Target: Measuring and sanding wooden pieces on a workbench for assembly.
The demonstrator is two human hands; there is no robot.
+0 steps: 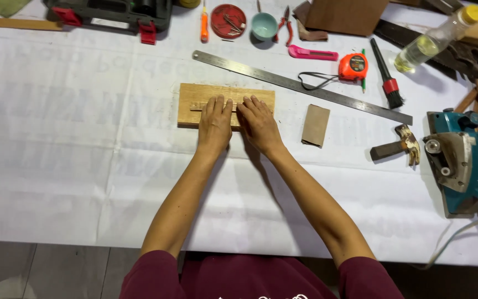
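Both hands pressed flat on a board [195, 105] at mid-table — left hand [214, 123] and right hand [259, 123] side by side, fingers extended over a thin strip [203, 107], gripping nothing. The board looked stiff and light, best taken by its long edges; a ruler [300, 86] lay beyond.

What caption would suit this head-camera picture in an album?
Both hands, left and right, press a thin wooden strip onto a wooden board.

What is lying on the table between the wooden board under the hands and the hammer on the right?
In the head view, a small brown sandpaper sheet lies between the wooden board and the hammer; otherwise only white table cover.
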